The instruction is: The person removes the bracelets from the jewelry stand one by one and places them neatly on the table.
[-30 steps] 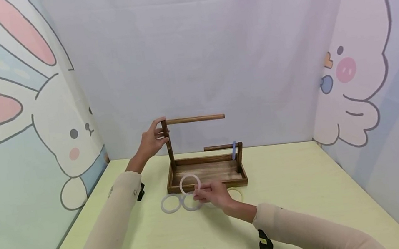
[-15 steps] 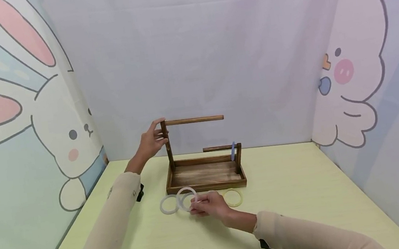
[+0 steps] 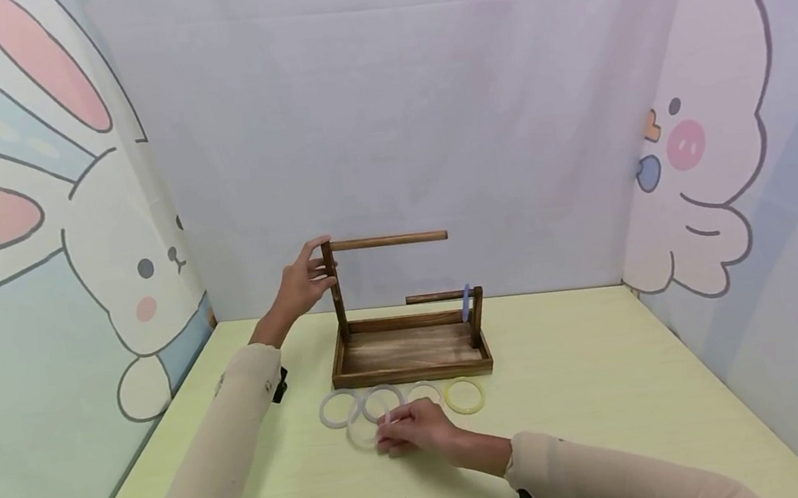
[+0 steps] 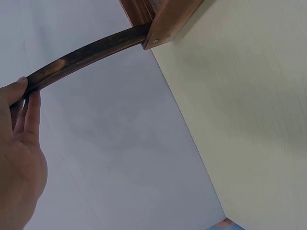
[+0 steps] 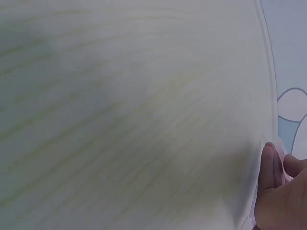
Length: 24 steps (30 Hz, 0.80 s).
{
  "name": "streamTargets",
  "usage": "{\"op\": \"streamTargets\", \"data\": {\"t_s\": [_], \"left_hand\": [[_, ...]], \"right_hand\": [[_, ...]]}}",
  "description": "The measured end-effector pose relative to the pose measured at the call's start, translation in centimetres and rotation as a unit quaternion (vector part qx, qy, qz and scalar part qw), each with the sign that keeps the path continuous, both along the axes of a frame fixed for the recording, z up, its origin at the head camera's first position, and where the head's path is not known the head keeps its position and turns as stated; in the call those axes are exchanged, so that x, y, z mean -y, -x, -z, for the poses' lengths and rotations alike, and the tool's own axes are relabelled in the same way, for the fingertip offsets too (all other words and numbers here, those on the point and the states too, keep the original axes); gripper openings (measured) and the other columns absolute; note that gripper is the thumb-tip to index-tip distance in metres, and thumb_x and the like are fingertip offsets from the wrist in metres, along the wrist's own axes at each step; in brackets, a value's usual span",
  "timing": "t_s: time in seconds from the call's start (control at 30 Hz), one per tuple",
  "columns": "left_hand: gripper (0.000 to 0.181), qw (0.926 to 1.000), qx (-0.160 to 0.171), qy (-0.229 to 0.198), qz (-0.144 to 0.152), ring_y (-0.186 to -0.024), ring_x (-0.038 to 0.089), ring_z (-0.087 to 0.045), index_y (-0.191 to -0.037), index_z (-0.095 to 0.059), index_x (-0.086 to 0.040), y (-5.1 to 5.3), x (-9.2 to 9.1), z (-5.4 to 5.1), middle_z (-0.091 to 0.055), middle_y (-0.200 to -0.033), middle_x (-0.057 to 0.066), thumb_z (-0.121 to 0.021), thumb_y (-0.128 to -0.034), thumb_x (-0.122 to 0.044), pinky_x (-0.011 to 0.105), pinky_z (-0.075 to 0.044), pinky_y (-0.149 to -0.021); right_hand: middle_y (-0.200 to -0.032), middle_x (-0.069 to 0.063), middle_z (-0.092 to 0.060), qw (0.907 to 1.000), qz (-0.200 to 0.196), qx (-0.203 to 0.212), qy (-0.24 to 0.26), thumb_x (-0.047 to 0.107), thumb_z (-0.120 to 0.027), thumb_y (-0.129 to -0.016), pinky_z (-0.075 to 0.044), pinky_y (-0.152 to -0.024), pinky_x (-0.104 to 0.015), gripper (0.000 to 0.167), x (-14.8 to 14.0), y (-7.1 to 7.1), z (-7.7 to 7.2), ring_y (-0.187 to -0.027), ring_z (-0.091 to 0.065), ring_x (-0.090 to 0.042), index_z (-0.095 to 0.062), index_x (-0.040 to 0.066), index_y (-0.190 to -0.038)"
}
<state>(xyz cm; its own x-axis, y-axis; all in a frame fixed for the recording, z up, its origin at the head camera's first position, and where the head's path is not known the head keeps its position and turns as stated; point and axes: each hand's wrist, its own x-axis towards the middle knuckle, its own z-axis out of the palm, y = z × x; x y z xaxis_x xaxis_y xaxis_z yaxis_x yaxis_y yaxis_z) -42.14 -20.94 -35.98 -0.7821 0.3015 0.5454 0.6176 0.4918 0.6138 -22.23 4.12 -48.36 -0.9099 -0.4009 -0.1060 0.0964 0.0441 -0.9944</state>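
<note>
My left hand (image 3: 300,285) grips the top of the tall post (image 3: 339,303) of a dark wooden rack; in the left wrist view, thumb and fingers lie on either side of that post (image 4: 91,53). My right hand (image 3: 417,429) pinches a pale translucent ring (image 3: 352,432) just in front of the rings on the table. Behind it lie a greyish ring (image 3: 323,414), a second greyish ring (image 3: 400,394), a whitish ring (image 3: 424,384) partly covered by the hand, and a yellow ring (image 3: 482,394). A blue ring (image 3: 466,304) hangs on the rack's short lower bar (image 3: 431,298).
The rack's long upper bar (image 3: 390,240) juts right from the tall post. Its tray base (image 3: 416,375) stands on the pale yellow table (image 3: 577,394). A curtain (image 3: 382,117) closes the back, with cartoon-printed panels at both sides.
My right hand has drawn the pale ring toward me and a little left, from the tray's front edge down past the row of rings. My left hand stays on the post.
</note>
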Motion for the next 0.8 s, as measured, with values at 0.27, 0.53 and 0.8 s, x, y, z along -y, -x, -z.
{"op": "streamTargets", "data": {"t_s": [0.27, 0.53, 0.8], "left_hand": [[0.084, 1.0000, -0.001, -0.002, 0.003, -0.119, 0.039, -0.069, -0.159, -0.037, -0.025, 0.01, 0.09, 0.09, -0.069, -0.128, 0.025, -0.072, -0.0924, 0.011, 0.048, -0.060, -0.095], [0.084, 0.9999, -0.005, -0.006, 0.006, -0.119, 0.039, -0.068, -0.159, -0.037, -0.026, 0.06, 0.06, 0.10, -0.069, -0.128, 0.025, -0.072, -0.0925, 0.011, 0.049, -0.060, -0.095], [0.083, 1.0000, -0.005, -0.004, 0.005, -0.119, 0.039, -0.068, -0.159, -0.036, -0.025, -0.06, 0.16, 0.21, -0.069, -0.129, 0.025, -0.071, -0.0929, 0.010, 0.048, -0.060, -0.096]], "right_hand": [[-0.095, -0.022, -0.078, 0.9997, -0.020, 0.016, -0.007, 0.006, -0.072, -0.098, -0.065, -0.074, -0.029, 0.022, 0.15, -0.48, 0.27, -0.088, -0.079, -0.030, -0.074, -0.011, -0.113], [-0.093, -0.022, -0.078, 0.9996, -0.022, 0.012, -0.017, 0.004, -0.072, -0.098, -0.065, -0.069, -0.028, 0.019, -0.11, -0.16, 0.63, -0.083, -0.079, -0.028, -0.076, -0.009, -0.111], [-0.088, -0.021, -0.078, 0.9996, 0.003, 0.004, -0.029, 0.007, -0.080, -0.091, -0.065, -0.063, -0.028, 0.020, 0.05, 0.04, 0.73, -0.076, -0.079, -0.028, -0.078, -0.007, -0.106]]}}
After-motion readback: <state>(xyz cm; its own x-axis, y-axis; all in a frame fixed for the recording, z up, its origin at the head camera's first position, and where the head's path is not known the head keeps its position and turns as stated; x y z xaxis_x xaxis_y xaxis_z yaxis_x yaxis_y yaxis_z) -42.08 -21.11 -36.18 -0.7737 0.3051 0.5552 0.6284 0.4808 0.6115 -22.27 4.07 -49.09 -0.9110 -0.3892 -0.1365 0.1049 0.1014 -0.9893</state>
